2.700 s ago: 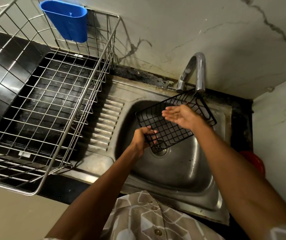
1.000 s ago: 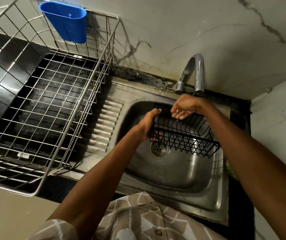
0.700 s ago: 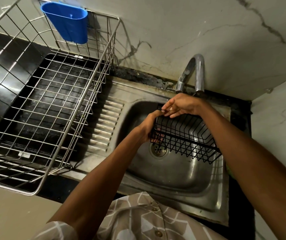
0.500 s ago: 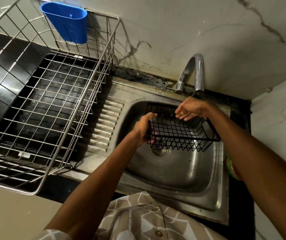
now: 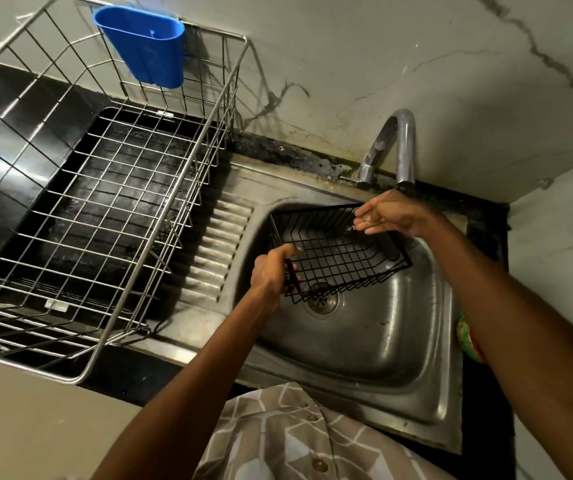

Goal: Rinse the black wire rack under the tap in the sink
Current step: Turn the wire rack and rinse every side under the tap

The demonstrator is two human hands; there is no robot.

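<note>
A: What's biggest in my view?

B: The steel drying basket [image 5: 98, 188] on the desk, left of the sink [image 5: 364, 344].

A: And the black wire rack [image 5: 338, 252]?

B: I see it held tilted over the sink's drain, below the tap [image 5: 403, 147].

A: My hands?

B: Left hand [image 5: 273, 271] grips the rack's near corner. Right hand [image 5: 387, 216] hovers at its far rim, fingers extended, holding nothing.
</note>
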